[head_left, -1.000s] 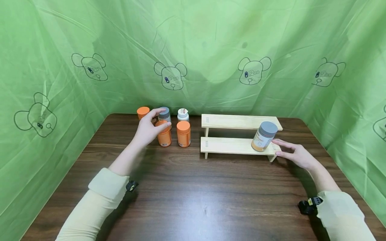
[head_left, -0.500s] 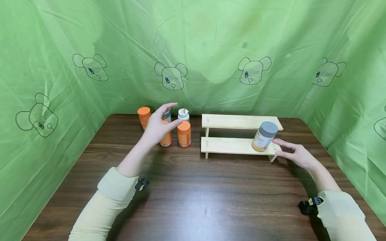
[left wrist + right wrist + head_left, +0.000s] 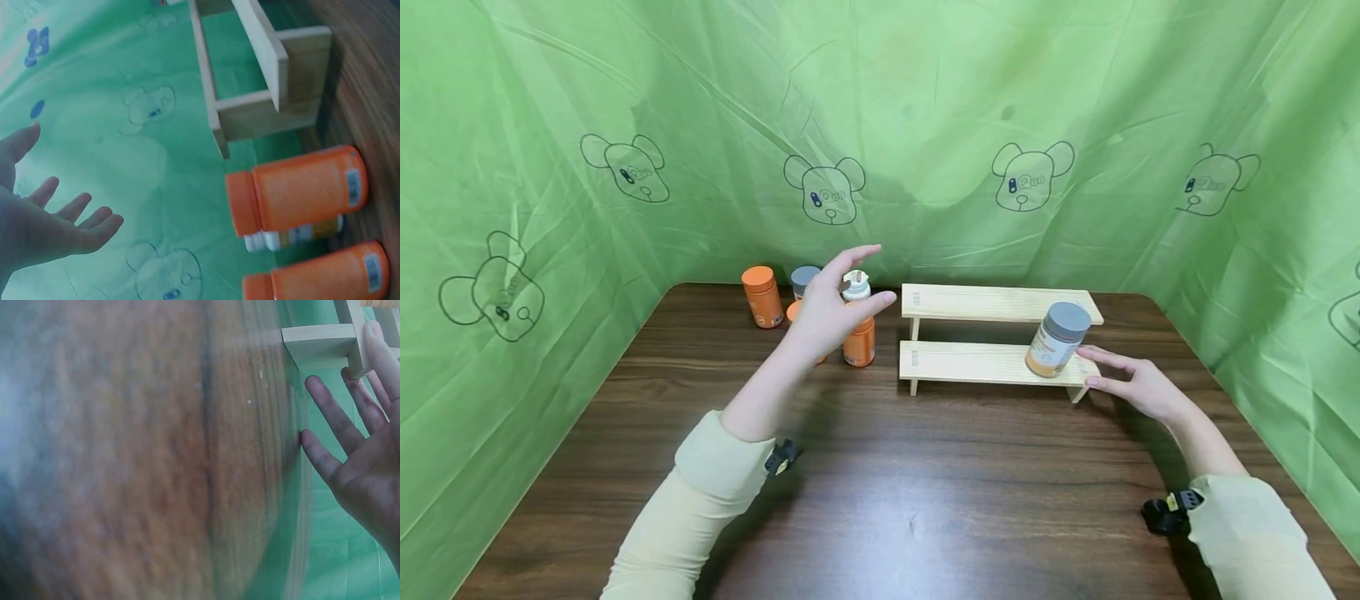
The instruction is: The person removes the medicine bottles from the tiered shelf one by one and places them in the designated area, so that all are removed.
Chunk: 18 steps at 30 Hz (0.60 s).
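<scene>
My left hand [image 3: 829, 321] hovers over the group of bottles, thumb and fingers spread with nothing between them. Under and behind it are an orange bottle [image 3: 861, 342], a white bottle [image 3: 856, 287] and a second orange bottle, mostly hidden in the head view but visible in the left wrist view [image 3: 331, 275]. At the right end of the two-step wooden rack [image 3: 970, 360], my right hand [image 3: 1138, 390] has its fingertips at the edge of the lower board, fingers extended. A grey-lidded jar [image 3: 1057, 340] stands on that board near this hand.
Another orange bottle [image 3: 763, 297] and a grey-capped bottle [image 3: 805, 278] stand at the back left of the dark wooden table [image 3: 880, 483]. The rack's upper board [image 3: 1000, 303] runs along the back. A green curtain [image 3: 925, 125] hangs close behind and at both sides.
My left hand has moved right across the bottle tops, from the left orange and grey-capped bottles to above the right-hand ones. The right hand and jar have stayed in place.
</scene>
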{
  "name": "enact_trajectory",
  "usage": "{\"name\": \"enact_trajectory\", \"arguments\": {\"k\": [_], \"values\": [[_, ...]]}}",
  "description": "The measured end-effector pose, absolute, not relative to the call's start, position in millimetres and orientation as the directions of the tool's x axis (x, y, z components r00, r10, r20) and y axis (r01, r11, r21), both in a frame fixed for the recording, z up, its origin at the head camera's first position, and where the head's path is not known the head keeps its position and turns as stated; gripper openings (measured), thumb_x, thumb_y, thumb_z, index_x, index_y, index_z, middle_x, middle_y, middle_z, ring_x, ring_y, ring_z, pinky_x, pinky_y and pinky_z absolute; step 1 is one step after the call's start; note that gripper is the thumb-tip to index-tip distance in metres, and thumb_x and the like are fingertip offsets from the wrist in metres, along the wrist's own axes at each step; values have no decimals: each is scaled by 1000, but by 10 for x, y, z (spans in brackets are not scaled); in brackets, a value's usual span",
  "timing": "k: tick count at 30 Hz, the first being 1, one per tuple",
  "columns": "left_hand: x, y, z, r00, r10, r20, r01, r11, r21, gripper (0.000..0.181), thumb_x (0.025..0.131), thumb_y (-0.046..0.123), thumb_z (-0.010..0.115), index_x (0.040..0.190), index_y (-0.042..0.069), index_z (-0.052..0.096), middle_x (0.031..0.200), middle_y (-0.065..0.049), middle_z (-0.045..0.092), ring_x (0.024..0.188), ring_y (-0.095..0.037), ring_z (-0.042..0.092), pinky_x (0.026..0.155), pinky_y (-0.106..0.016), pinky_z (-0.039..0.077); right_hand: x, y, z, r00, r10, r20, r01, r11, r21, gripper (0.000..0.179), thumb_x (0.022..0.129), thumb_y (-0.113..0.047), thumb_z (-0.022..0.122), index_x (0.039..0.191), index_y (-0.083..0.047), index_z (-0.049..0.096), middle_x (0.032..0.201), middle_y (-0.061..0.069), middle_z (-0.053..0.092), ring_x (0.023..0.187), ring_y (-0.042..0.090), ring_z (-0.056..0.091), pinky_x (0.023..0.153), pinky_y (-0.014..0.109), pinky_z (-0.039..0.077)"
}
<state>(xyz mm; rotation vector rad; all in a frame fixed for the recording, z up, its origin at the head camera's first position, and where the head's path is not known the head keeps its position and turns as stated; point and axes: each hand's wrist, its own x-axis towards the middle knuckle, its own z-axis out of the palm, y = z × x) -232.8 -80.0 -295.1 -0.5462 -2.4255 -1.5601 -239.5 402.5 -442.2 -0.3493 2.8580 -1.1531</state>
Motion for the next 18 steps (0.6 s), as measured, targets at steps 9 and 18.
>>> {"name": "enact_trajectory", "arguments": {"k": [9,18], "values": [[-2247,-477,-2946,-863,282,419,500,361,788,60,82,38,72,136,31,47,141,13,45,130,-1,37,105,-37,36,-2380,4034,-4402,-973,-228,37,-191,702,-686,51,89,-30,66,137,-26,51,145,9,42,118,-20,30,90,-1,23],[-2189,-164,-2987,-821,335,462,558,303,773,61,82,39,72,137,32,46,142,12,44,131,-1,36,109,-36,32,-2375,4032,-4387,-972,-232,28,-187,701,-688,51,89,-30,66,137,-25,51,146,9,42,120,-18,30,92,1,23]]}}
